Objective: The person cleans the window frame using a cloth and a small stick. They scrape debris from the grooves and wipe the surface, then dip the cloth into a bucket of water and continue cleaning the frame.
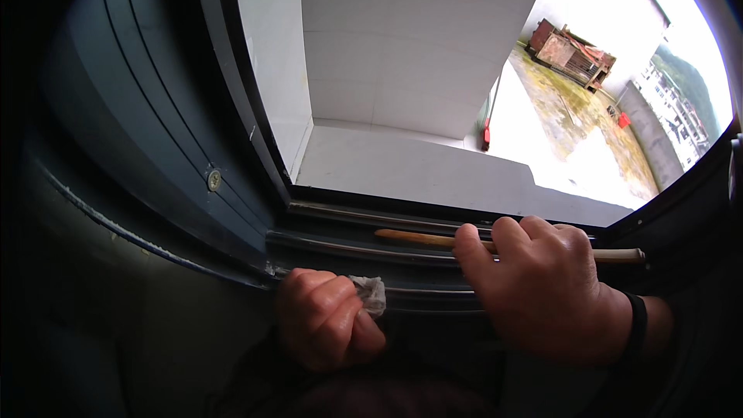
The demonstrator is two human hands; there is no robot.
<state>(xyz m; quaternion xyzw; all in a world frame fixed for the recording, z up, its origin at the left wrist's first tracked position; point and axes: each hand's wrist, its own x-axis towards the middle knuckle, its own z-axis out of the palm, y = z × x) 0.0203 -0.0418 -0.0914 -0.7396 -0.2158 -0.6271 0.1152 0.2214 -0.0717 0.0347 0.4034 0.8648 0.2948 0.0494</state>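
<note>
My right hand [534,284], with a black band at the wrist, grips a slim wooden stick [412,237] with a tapered tip pointing left. The stick lies roughly along the dark metal sliding-window track [360,248], just over its grooves; whether it touches them I cannot tell. Lower left, my left hand [325,316] is closed in a fist around a crumpled whitish wipe or tissue [371,296], part of which sticks out by the thumb. That fist is at the near edge of the track, close to the frame's left corner.
A dark window frame [174,128] with a screw head [214,180] rises at left. Outside are a pale tiled wall [406,40], a red-headed broom [486,136], a mossy yard [563,104] with an old wooden crate-like structure [572,57], and a red bucket-like container [623,120].
</note>
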